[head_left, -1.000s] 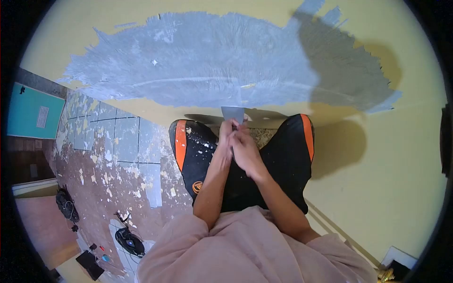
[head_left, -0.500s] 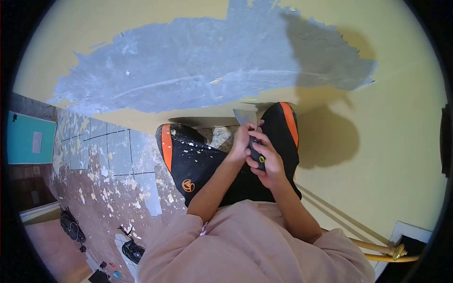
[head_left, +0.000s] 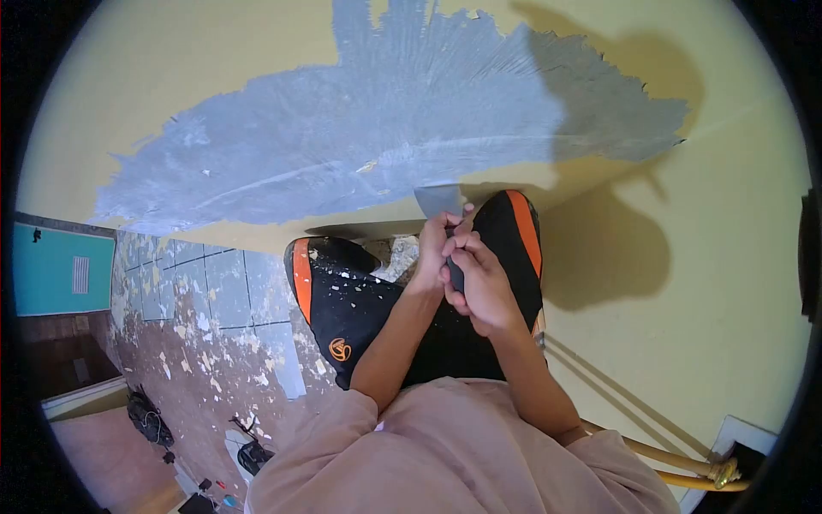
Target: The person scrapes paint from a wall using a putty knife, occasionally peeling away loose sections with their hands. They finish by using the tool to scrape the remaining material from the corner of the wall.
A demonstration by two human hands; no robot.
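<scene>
Both my hands are together over my lap on one putty knife. Its wide grey blade [head_left: 437, 201] points away from me at the foot of the wall. My left hand [head_left: 432, 255] pinches near where blade and handle meet. Around the dark handle [head_left: 457, 276] closes my right hand [head_left: 485, 287], hiding most of it. In front is a yellow wall [head_left: 214, 51] with a large bare grey patch [head_left: 342, 128], its edges ragged with peeling paint. A small pale flake [head_left: 366, 166] clings to the lower part of the patch.
My knees, in black trousers [head_left: 368, 317] with orange stripes, are bent close to the wall. Paint chips litter the tiled floor [head_left: 227, 291] at left. A teal panel [head_left: 60, 270] and a dark bag [head_left: 147, 415] lie further left. Yellow-orange poles [head_left: 668, 454] are at lower right.
My right hand has turned over the handle, so less of it shows. The blade has shifted slightly left. The view has tilted a little, showing more of the grey patch's top.
</scene>
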